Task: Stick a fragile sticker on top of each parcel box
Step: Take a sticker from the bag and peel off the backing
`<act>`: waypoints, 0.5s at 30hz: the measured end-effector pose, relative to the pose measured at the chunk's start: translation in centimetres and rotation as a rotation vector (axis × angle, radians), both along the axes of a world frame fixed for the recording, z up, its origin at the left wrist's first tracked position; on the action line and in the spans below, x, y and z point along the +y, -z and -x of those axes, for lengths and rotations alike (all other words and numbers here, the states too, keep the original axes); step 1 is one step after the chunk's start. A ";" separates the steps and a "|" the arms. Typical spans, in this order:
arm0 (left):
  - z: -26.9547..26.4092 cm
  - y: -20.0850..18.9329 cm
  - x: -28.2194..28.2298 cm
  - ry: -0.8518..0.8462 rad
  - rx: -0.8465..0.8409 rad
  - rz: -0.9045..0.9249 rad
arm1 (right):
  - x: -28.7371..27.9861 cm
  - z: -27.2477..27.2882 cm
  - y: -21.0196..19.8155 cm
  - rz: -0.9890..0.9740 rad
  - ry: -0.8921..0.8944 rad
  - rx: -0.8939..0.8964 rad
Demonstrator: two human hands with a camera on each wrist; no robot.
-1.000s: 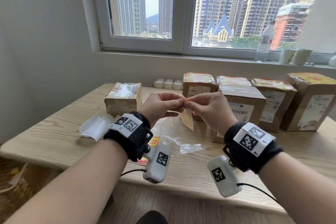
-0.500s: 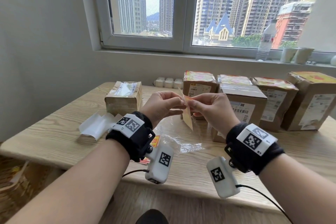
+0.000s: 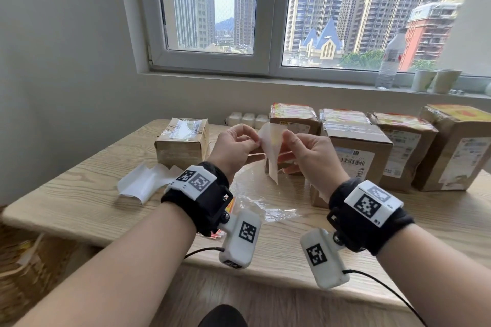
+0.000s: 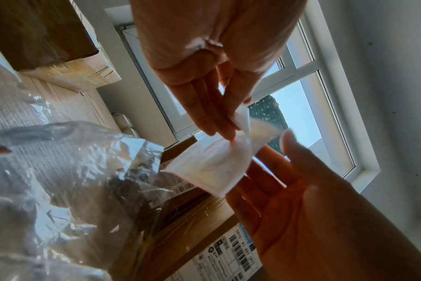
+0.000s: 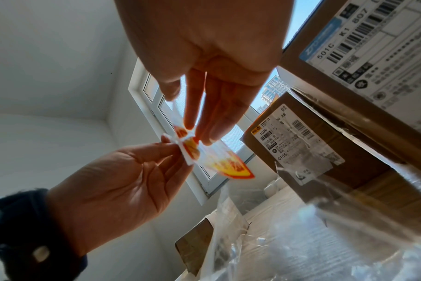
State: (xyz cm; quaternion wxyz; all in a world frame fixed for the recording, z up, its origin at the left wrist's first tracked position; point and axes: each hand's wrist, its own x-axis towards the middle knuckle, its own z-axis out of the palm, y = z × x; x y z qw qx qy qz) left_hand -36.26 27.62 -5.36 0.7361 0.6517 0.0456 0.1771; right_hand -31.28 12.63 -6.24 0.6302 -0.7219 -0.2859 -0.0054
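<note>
Both hands are raised over the wooden table (image 3: 79, 194) and share one fragile sticker. My left hand (image 3: 255, 143) pinches the white backing paper (image 3: 271, 156) at its top corner. My right hand (image 3: 287, 137) pinches the red-and-yellow sticker (image 5: 228, 167), partly peeled from the backing (image 4: 212, 167). A small taped parcel box (image 3: 183, 141) stands at the left with no sticker on its top. Several brown parcel boxes stand in a row at the right; the back one (image 3: 292, 118) and the far right one (image 3: 457, 146) carry red-yellow stickers on top.
A crumpled clear plastic bag (image 3: 263, 202) lies under the hands. Loose white backing sheets (image 3: 143, 183) lie at the front left. More stickers (image 3: 218, 233) peek out below my left wrist. A water bottle (image 3: 389, 61) and cups (image 3: 435, 81) stand on the window sill.
The hands have drawn slightly apart and risen. The white backing has opened away from the sticker and now hangs wide between the two pinches.
</note>
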 end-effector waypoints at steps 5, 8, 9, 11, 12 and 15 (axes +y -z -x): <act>0.3 -0.3 -0.1 0.015 0.025 -0.014 | -0.1 -0.3 0.4 0.067 0.018 -0.089; 0.5 -0.2 -0.3 0.025 0.007 -0.011 | -0.1 -0.6 0.5 0.078 0.052 -0.111; 0.5 -0.2 -0.4 0.028 0.000 -0.004 | 0.0 -0.6 0.5 0.073 0.065 -0.118; 0.5 -0.2 -0.4 0.031 -0.009 0.013 | 0.0 -0.5 0.4 0.064 0.077 -0.124; 0.5 -0.1 -0.4 0.032 -0.010 0.019 | 0.0 -0.5 0.3 0.065 0.085 -0.125; 0.5 0.0 -0.2 0.014 -0.020 0.015 | -0.1 -0.5 0.3 0.088 0.102 -0.122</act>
